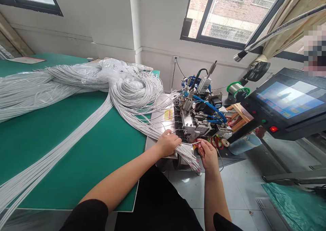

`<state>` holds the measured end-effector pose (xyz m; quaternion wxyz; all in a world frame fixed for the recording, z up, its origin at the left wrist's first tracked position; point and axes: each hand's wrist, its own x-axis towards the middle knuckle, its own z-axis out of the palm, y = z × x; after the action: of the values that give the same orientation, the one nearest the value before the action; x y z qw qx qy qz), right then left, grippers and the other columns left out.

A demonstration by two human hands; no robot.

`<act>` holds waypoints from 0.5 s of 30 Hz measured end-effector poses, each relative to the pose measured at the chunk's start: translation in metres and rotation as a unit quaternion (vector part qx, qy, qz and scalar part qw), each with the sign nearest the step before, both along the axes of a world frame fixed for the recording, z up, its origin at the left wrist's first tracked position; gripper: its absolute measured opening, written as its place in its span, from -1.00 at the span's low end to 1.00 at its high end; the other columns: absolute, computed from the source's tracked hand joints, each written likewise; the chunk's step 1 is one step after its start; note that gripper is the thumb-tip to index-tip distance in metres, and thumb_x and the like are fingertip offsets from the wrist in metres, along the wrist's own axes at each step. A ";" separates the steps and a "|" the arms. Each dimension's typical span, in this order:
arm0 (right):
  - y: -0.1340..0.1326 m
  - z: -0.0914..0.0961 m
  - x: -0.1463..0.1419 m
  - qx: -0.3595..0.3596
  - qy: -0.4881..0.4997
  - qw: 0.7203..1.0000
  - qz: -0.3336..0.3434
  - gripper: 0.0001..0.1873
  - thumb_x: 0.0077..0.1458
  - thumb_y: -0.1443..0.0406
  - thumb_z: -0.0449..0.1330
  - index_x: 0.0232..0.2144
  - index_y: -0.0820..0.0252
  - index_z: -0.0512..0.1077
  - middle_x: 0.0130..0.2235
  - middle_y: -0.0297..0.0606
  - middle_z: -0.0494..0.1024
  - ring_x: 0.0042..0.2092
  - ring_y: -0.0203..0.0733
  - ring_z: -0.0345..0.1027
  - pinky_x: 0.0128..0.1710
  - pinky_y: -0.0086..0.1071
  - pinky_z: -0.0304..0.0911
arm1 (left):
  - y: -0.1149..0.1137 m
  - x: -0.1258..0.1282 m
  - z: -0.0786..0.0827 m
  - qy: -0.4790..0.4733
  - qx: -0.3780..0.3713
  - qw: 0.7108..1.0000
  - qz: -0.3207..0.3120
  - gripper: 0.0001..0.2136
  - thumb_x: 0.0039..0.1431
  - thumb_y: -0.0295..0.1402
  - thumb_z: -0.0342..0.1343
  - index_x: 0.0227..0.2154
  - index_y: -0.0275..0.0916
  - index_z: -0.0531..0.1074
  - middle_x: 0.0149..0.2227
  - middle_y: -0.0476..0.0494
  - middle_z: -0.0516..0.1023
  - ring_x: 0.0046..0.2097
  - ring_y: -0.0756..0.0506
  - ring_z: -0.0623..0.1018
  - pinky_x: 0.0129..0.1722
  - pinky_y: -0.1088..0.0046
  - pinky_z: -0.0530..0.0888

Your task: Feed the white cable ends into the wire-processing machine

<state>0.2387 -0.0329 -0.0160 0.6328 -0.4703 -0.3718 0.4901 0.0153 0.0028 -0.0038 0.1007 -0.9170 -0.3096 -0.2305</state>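
Bundle of white wires [188,155] clenched under left hand [168,143], right hand [207,153] pinching one strand [193,143] before the soldering machine [201,122]; strand best kept straight, untangled.

White cables [84,76] run off the left edge.

Both arms extend forward from the lower edge of the view, bare below short black sleeves [86,215]. The left forearm [122,180] runs diagonally up and to the right. The left hand [168,142] lies knuckles-up, fingers curled downward in what appears to be a loose fist, the fingertips hidden. The right forearm [212,193] rises almost vertically. The right hand [207,154] is palm-down, thumb and forefinger pinched together at their tips. The hands are near each other, not touching.
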 end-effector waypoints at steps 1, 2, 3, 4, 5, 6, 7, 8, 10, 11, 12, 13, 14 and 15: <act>0.000 0.000 0.000 0.000 0.004 1.000 0.001 -0.72 -0.05 0.15 0.33 -0.33 0.23 0.55 -0.53 -0.38 0.33 -0.62 -0.48 -0.03 -0.69 -0.53 -0.15 | 0.000 0.000 0.000 0.001 -0.001 1.000 0.000 -0.84 -0.01 -0.53 -0.02 -0.35 -0.22 0.36 -0.42 -0.06 0.50 -0.39 -0.07 0.45 -0.09 0.28 0.19; 0.000 -0.001 0.000 -0.001 0.008 1.000 0.002 -0.73 -0.04 0.15 0.33 -0.33 0.23 0.55 -0.53 -0.39 0.33 -0.62 -0.48 -0.03 -0.69 -0.53 -0.14 | 0.000 0.000 -0.001 0.000 -0.001 1.000 0.001 -0.84 -0.01 -0.53 -0.02 -0.35 -0.22 0.36 -0.43 -0.06 0.50 -0.39 -0.06 0.45 -0.09 0.27 0.19; 0.000 -0.001 0.000 -0.001 0.011 1.000 0.003 -0.74 -0.04 0.16 0.33 -0.34 0.23 0.56 -0.53 -0.39 0.33 -0.62 -0.48 -0.03 -0.69 -0.54 -0.13 | 0.000 0.000 -0.001 -0.002 -0.002 1.000 0.001 -0.84 -0.01 -0.53 -0.02 -0.35 -0.22 0.37 -0.43 -0.06 0.50 -0.39 -0.06 0.45 -0.09 0.27 0.19; 0.000 -0.001 0.000 -0.001 0.013 1.000 0.003 -0.74 -0.04 0.16 0.33 -0.34 0.23 0.56 -0.53 -0.39 0.33 -0.61 -0.49 -0.03 -0.68 -0.54 -0.13 | 0.001 0.000 -0.002 -0.004 -0.003 1.000 0.001 -0.85 0.00 -0.52 -0.01 -0.35 -0.22 0.37 -0.43 -0.05 0.50 -0.40 -0.06 0.45 -0.08 0.27 0.19; 0.000 -0.001 0.000 -0.002 0.013 1.000 0.003 -0.75 -0.04 0.16 0.33 -0.35 0.23 0.56 -0.53 -0.39 0.33 -0.61 -0.48 -0.02 -0.68 -0.54 -0.11 | 0.001 0.000 -0.002 -0.005 -0.004 1.000 0.001 -0.85 0.01 -0.51 -0.01 -0.35 -0.22 0.37 -0.43 -0.05 0.49 -0.40 -0.06 0.45 -0.08 0.27 0.19; 0.000 -0.001 0.000 -0.003 0.013 1.000 0.002 -0.75 -0.04 0.16 0.33 -0.35 0.23 0.56 -0.53 -0.39 0.34 -0.61 -0.48 -0.01 -0.68 -0.54 -0.10 | 0.001 0.001 -0.002 -0.007 -0.005 1.000 0.000 -0.86 0.02 -0.51 -0.01 -0.35 -0.22 0.37 -0.43 -0.05 0.49 -0.40 -0.06 0.44 -0.08 0.27 0.19; 0.000 -0.001 0.000 -0.004 0.011 1.000 0.001 -0.74 -0.05 0.16 0.33 -0.35 0.23 0.56 -0.53 -0.39 0.34 -0.61 -0.48 0.00 -0.68 -0.53 -0.09 | 0.001 0.001 -0.002 -0.009 -0.005 1.000 0.000 -0.86 0.02 -0.50 -0.01 -0.34 -0.22 0.37 -0.43 -0.04 0.49 -0.40 -0.06 0.44 -0.09 0.27 0.20; 0.000 -0.001 0.000 -0.007 0.009 1.000 -0.001 -0.74 -0.06 0.15 0.34 -0.35 0.23 0.56 -0.53 -0.39 0.34 -0.62 -0.47 0.00 -0.68 -0.53 -0.09 | 0.001 0.001 -0.002 -0.009 -0.004 1.000 -0.002 -0.86 0.02 -0.50 -0.01 -0.34 -0.22 0.37 -0.42 -0.04 0.48 -0.39 -0.05 0.44 -0.09 0.28 0.20; 0.000 -0.002 0.000 -0.013 0.003 1.000 -0.005 -0.72 -0.07 0.14 0.34 -0.35 0.23 0.55 -0.54 -0.38 0.36 -0.62 -0.46 0.02 -0.68 -0.52 -0.07 | 0.001 0.000 0.000 -0.009 0.001 1.000 -0.001 -0.86 0.03 -0.50 -0.01 -0.33 -0.22 0.38 -0.37 -0.06 0.48 -0.37 -0.05 0.44 -0.11 0.29 0.20; 0.000 -0.003 0.000 -0.017 0.000 1.000 -0.008 -0.71 -0.08 0.13 0.34 -0.35 0.23 0.55 -0.53 -0.38 0.36 -0.62 -0.46 0.03 -0.68 -0.52 -0.06 | 0.001 0.000 0.001 -0.007 0.003 1.000 -0.001 -0.85 0.03 -0.50 -0.01 -0.32 -0.22 0.38 -0.35 -0.07 0.48 -0.36 -0.05 0.44 -0.12 0.30 0.21; 0.000 -0.004 0.000 -0.018 -0.004 1.000 -0.009 -0.70 -0.08 0.13 0.34 -0.34 0.23 0.55 -0.53 -0.38 0.37 -0.62 -0.46 0.04 -0.68 -0.52 -0.06 | 0.001 0.000 0.001 -0.004 0.004 1.000 -0.001 -0.85 0.04 -0.49 0.00 -0.32 -0.22 0.38 -0.33 -0.08 0.48 -0.35 -0.04 0.45 -0.14 0.31 0.21; 0.001 -0.005 0.001 -0.019 -0.008 1.000 -0.011 -0.69 -0.08 0.13 0.34 -0.34 0.24 0.55 -0.53 -0.38 0.37 -0.61 -0.46 0.04 -0.68 -0.52 -0.06 | 0.001 0.000 0.001 -0.002 0.004 1.000 -0.001 -0.86 0.05 -0.48 0.00 -0.32 -0.22 0.39 -0.32 -0.09 0.48 -0.34 -0.04 0.45 -0.16 0.32 0.21; 0.001 -0.006 0.002 -0.017 -0.015 1.000 -0.013 -0.69 -0.08 0.13 0.34 -0.33 0.24 0.55 -0.53 -0.38 0.37 -0.61 -0.46 0.04 -0.68 -0.53 -0.06 | 0.001 -0.001 0.001 -0.002 0.004 1.000 -0.003 -0.87 0.06 -0.47 0.00 -0.32 -0.22 0.40 -0.32 -0.09 0.48 -0.34 -0.04 0.45 -0.18 0.33 0.21; 0.002 -0.008 0.002 -0.014 -0.025 0.999 -0.015 -0.68 -0.07 0.12 0.34 -0.32 0.24 0.54 -0.53 -0.38 0.37 -0.61 -0.46 0.03 -0.68 -0.53 -0.06 | 0.001 -0.001 0.001 -0.004 0.004 1.000 -0.006 -0.87 0.09 -0.46 0.00 -0.32 -0.22 0.41 -0.33 -0.09 0.48 -0.33 -0.04 0.45 -0.20 0.34 0.21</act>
<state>0.2410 -0.0308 -0.0236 0.6236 -0.4969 -0.3735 0.4740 0.0147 0.0038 -0.0031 0.1018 -0.9172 -0.3040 -0.2364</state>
